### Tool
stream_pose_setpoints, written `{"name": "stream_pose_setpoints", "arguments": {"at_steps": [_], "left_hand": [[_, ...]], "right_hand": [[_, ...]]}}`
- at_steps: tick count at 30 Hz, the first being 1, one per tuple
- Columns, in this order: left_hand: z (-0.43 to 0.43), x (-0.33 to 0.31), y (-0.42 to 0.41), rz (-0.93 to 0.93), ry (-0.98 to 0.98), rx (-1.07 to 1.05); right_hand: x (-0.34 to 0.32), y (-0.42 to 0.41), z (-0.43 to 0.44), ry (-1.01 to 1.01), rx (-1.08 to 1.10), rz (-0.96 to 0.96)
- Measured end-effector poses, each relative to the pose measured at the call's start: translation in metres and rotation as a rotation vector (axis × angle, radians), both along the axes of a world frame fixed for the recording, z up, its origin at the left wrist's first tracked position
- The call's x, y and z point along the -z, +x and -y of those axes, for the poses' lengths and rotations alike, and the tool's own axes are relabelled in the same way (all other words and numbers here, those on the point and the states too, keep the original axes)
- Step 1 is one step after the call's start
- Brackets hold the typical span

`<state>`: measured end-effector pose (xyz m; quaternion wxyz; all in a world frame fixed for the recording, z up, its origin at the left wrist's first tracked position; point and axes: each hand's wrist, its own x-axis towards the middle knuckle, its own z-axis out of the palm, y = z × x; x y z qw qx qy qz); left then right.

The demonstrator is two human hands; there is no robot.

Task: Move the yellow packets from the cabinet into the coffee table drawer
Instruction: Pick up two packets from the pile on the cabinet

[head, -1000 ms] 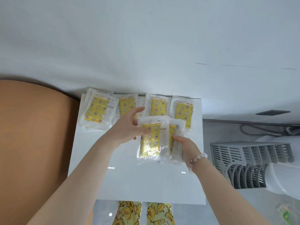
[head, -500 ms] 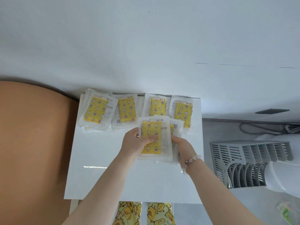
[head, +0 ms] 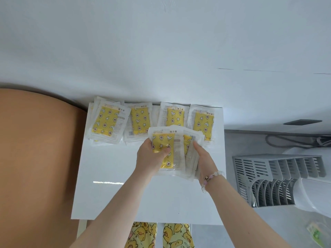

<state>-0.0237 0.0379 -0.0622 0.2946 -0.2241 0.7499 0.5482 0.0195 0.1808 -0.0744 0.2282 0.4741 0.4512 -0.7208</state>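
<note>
Several yellow packets (head: 163,149) held, left hand (head: 148,156) and right hand (head: 205,159) both gripping (drawer unseen); four piles (head: 107,122) wait at tabletop's (head: 125,197) far edge.

Scene is seen via a single head-worn wide-angle cam, aimed fwd and steeply down at close range; white surface (head: 125,197) is centred, wall (head: 161,42) fills frame top, left hand (head: 150,154) and right hand (head: 204,158) are caught mid-frame.

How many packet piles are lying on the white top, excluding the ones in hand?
4, in a row along the back edge: far-left pile, left-middle pile, right-middle pile, far-right pile. Piles overlap, so packets underneath may be hidden.
</note>
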Motion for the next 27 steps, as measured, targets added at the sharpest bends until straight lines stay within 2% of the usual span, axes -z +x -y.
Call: {"name": "stream_pose_setpoints", "arguments": {"at_steps": [5, 12, 16, 20, 23, 27], "left_hand": [[0.002, -0.004, 0.003, 0.124, 0.156, -0.094], [0.016, -0.006, 0.005, 0.311, 0.626, -0.294], [0.025, -0.006, 0.006, 0.329, 0.794, -0.438], [0.027, -0.003, 0.010, 0.346, 0.799, -0.457], [0.024, -0.004, 0.010, 0.363, 0.781, -0.368], [0.021, -0.006, 0.006, 0.398, 0.647, -0.208]], "right_hand": [[0.004, 0.002, 0.002, -0.081, 0.051, 0.029], [0.006, 0.003, 0.003, -0.129, 0.142, -0.004], [0.007, 0.003, 0.003, -0.123, 0.141, -0.019], [0.009, 0.005, 0.005, -0.038, 0.037, -0.019], [0.009, 0.008, 0.006, 0.035, -0.040, -0.037], [0.003, 0.012, 0.003, 0.113, -0.120, -0.071]]}}
